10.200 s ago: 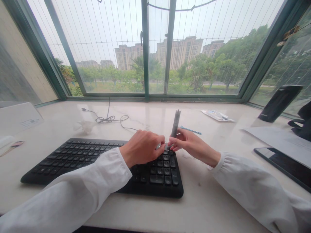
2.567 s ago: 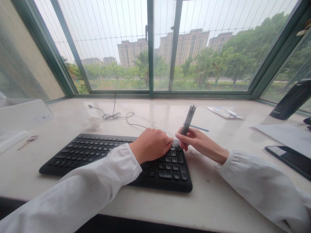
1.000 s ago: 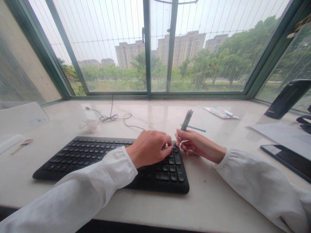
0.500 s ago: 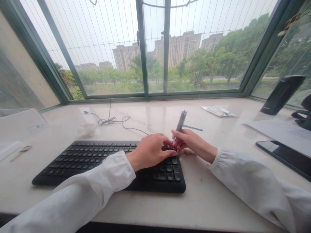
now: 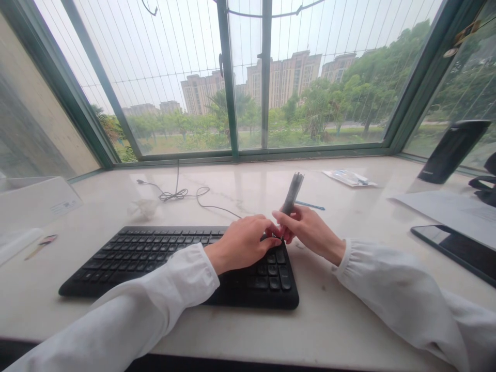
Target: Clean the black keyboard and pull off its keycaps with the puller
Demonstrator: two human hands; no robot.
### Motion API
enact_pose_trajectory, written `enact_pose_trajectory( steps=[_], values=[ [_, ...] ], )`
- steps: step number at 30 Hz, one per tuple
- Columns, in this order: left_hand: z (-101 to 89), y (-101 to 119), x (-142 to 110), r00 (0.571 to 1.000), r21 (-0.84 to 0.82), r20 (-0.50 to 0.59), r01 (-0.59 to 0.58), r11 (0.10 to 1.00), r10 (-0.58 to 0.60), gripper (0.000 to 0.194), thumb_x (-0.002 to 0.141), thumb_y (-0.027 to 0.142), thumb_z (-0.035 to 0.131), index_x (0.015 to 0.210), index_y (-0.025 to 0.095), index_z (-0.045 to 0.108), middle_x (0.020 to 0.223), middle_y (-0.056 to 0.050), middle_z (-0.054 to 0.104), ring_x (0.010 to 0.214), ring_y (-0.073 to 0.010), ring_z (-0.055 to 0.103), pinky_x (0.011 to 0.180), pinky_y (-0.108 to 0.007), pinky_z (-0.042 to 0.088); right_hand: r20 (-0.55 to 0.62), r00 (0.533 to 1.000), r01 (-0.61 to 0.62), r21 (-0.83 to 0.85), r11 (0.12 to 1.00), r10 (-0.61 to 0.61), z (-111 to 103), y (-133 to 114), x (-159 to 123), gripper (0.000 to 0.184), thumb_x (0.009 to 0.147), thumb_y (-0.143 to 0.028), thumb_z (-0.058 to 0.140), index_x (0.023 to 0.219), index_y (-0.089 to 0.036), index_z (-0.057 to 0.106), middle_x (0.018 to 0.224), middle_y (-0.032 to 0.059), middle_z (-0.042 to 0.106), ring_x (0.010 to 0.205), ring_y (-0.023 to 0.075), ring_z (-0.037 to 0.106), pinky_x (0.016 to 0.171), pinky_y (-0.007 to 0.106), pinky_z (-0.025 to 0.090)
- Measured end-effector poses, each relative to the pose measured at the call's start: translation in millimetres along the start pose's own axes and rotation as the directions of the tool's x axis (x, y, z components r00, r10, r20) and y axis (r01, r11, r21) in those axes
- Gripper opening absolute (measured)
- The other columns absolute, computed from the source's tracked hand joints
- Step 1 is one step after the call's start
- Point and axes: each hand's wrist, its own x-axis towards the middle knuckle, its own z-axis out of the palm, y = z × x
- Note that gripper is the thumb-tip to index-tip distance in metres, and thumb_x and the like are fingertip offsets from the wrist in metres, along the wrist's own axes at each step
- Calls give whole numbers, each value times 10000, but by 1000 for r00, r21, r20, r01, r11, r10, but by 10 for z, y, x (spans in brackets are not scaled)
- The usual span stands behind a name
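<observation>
A black keyboard (image 5: 155, 258) lies in front of me on the white stone surface. My right hand (image 5: 310, 227), at its upper right corner, is closed around a dark grey stick-shaped tool (image 5: 291, 195), whose split top end points up and slightly right. Fingers hide its lower end. Over the number pad, my left hand (image 5: 248, 240) has its thumb and fingertips drawn together against that lower end. Whatever sits between those fingertips is too small and covered to make out.
Behind the keyboard lie its cable (image 5: 174, 195), a crumpled clear wrapper (image 5: 143, 209) and a thin blue stick (image 5: 310, 205). To the right are a phone (image 5: 461, 253), paper (image 5: 453, 212), a flat packet (image 5: 349, 178) and a black upright object (image 5: 451, 152). A white box (image 5: 39, 199) stands left.
The tool in my right hand leans a little further right. My left thumb and fingertips have drawn closer together. The whole view has shifted slightly.
</observation>
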Motion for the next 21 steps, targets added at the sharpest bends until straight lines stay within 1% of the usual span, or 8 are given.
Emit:
enact_pose_trajectory(
  steps=[2, 6, 10, 13, 14, 16, 19, 21],
  values=[
    [20, -1, -4, 1000, 28, -14, 14, 999, -14, 200, 938, 285, 503, 997, 283, 693, 1019, 9, 695, 974, -192, 642, 862, -318, 481, 3, 1000, -7, -14, 1000, 7, -10, -4, -2, 340, 853, -494, 632, 735, -178, 589, 607, 30, 650, 523, 157, 626, 496, 268, 526],
    [81, -6, -15, 998, 100, -50, 52, 994, -47, 254, 972, 283, 408, 996, 246, 658, 1020, -26, 669, 941, -207, 644, 826, -334, 491, -5, 997, -74, -27, 997, 74, -23, 35, 43, 330, 840, -493, 649, 776, -173, 601, 670, 36, 659, 540, 159, 643, 491, 274, 546],
    [119, -14, -9, 997, 123, -54, 55, 991, -49, 286, 990, 303, 369, 994, 233, 646, 1007, -35, 656, 904, -202, 639, 799, -329, 494, 47, 989, -140, 67, 988, 137, -8, 55, 74, 387, 830, -527, 656, 709, -173, 556, 627, 16, 598, 506, 137, 598, 455, 268, 532],
    [124, -18, 0, 997, 126, -54, 59, 990, -53, 292, 994, 320, 366, 1018, 225, 641, 1019, -40, 658, 906, -207, 639, 790, -329, 493, 102, 981, -179, 134, 975, 166, -44, 40, 73, 408, 815, -545, 673, 729, -160, 567, 673, 21, 600, 541, 117, 586, 488, 243, 517],
    [124, -20, 2, 997, 122, -55, 59, 991, -53, 295, 995, 325, 366, 1027, 225, 641, 1023, -41, 660, 913, -209, 639, 793, -331, 492, 142, 978, -171, 144, 975, 151, -77, 35, 75, 407, 806, -545, 686, 760, -153, 584, 704, 26, 612, 573, 114, 590, 519, 238, 518],
    [122, -24, 4, 997, 114, -56, 61, 992, -55, 304, 997, 339, 368, 1026, 223, 647, 1013, -41, 665, 909, -212, 640, 790, -333, 489, 271, 958, -139, 148, 979, 95, -172, 33, 87, 407, 773, -525, 730, 865, -144, 618, 775, 34, 641, 650, 118, 601, 597, 244, 522],
    [113, -29, 3, 997, 82, -69, 53, 995, -47, 306, 997, 350, 379, 1012, 235, 662, 998, -29, 672, 898, -204, 638, 786, -329, 483, 486, 874, -95, 144, 985, 13, -331, 49, 122, 452, 718, -432, 801, 1023, -149, 622, 890, 40, 667, 781, 140, 619, 714, 273, 517],
    [104, -27, -1, 995, 47, -88, 39, 998, -35, 282, 987, 342, 408, 997, 245, 673, 996, -18, 678, 913, -198, 634, 797, -321, 480, 553, 832, -66, 163, 984, -36, -396, 60, 139, 453, 708, -369, 813, 1052, -157, 609, 913, 29, 659, 817, 140, 613, 746, 277, 503]
  ],
)
